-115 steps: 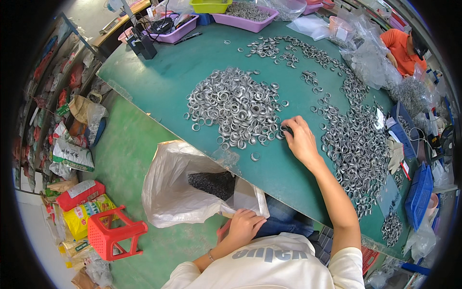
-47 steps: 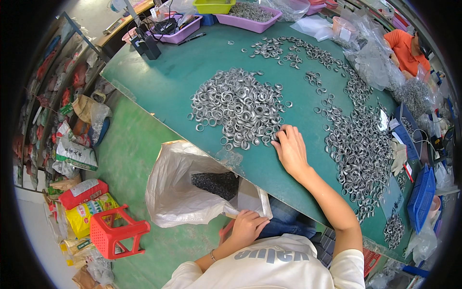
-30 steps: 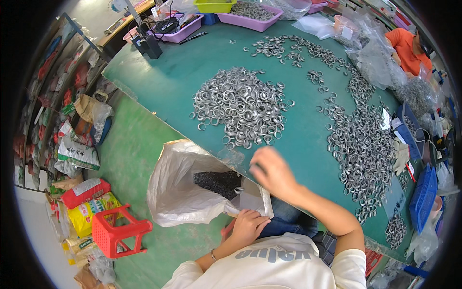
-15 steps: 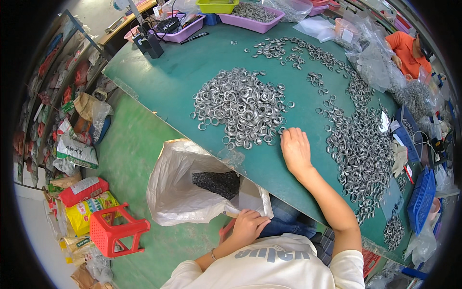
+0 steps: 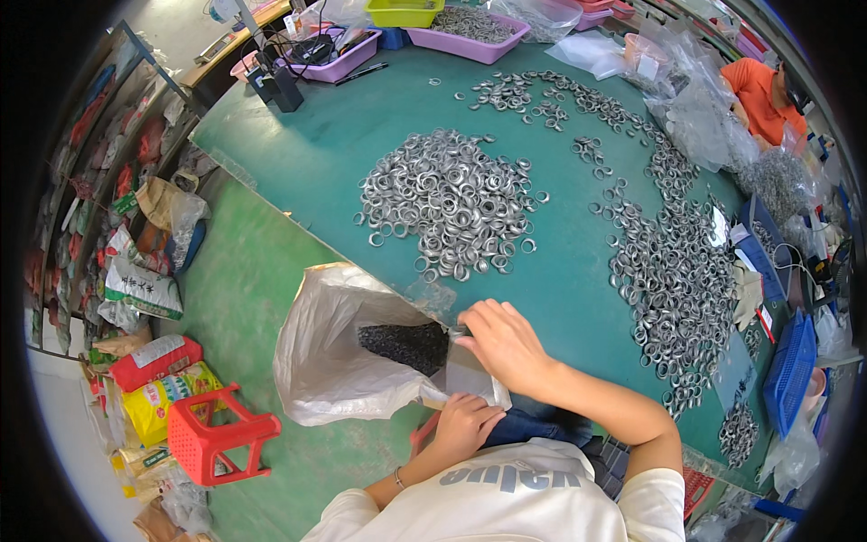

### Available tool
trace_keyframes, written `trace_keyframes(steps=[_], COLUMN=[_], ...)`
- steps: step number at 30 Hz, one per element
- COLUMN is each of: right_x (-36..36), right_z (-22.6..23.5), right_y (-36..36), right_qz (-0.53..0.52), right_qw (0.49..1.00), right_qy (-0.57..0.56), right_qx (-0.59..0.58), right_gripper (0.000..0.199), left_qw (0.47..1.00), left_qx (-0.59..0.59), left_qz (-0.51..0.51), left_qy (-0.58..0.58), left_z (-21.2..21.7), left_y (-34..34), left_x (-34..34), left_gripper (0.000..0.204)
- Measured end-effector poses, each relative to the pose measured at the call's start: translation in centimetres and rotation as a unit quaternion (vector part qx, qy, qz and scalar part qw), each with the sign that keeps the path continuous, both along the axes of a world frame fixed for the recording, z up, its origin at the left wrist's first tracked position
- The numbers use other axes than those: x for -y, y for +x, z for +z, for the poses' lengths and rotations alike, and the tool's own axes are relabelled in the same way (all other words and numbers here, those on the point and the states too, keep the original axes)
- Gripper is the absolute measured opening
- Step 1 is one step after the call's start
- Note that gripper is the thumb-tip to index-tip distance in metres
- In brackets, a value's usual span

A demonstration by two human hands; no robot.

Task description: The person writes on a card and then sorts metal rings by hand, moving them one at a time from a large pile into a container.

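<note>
My left hand (image 5: pixel 464 426) is closed on the near rim of a white woven sack (image 5: pixel 316 361), holding its mouth spread beside the table edge. Dark small pieces (image 5: pixel 406 347) lie inside the sack. My right hand (image 5: pixel 506 345) is at the table edge, over the sack's right side. Its fingers are pinched on a small grey metal ring (image 5: pixel 460 331), mostly hidden by the fingertips. Beyond it, a heap of metal rings (image 5: pixel 452 199) sits on the green table (image 5: pixel 316 163). A larger spread of rings (image 5: pixel 677 280) covers the table's right side.
A red plastic stool (image 5: pixel 217 434) stands on the green floor at left, near filled bags (image 5: pixel 167 388) and a loaded shelf (image 5: pixel 99 163). Purple trays (image 5: pixel 470 43) line the far edge. A blue basket (image 5: pixel 791 370) is at right. A person in orange (image 5: pixel 763 99) sits at far right.
My right hand has moved from the near right edge of the ring heap toward me and left, to the sack's mouth. My left hand stays on the sack's rim.
</note>
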State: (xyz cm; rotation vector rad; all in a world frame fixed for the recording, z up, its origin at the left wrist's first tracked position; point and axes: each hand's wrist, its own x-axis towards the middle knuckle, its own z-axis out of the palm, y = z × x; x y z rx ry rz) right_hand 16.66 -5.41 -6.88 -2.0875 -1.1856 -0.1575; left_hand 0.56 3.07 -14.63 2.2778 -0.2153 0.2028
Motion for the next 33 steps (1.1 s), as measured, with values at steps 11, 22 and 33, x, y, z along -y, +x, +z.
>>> trace_keyframes(steps=[11,22,33], right_x=[1.0,4.0,0.5], right_z=[-4.7,-3.9,-1.0], right_y=[8.5,7.6,0.1], right_qz=[-0.198,-0.167,0.034], right_qw=[0.977,0.983,0.990], right_qy=[-0.063,-0.066,-0.015], right_qx=[0.049,0.031,-0.137], right_gripper=[0.013,0.010,0.019], left_qw=[1.000,1.000,1.000], left_qx=[-0.001,-0.004,-0.006], left_qz=[-0.001,-0.006,-0.002], left_qy=[-0.007,-0.011,0.001], left_z=[0.1,0.1,0.3], left_y=[-0.2,0.0,0.1], left_x=[0.0,0.1,0.0], left_gripper=[0.011,0.011,0.010])
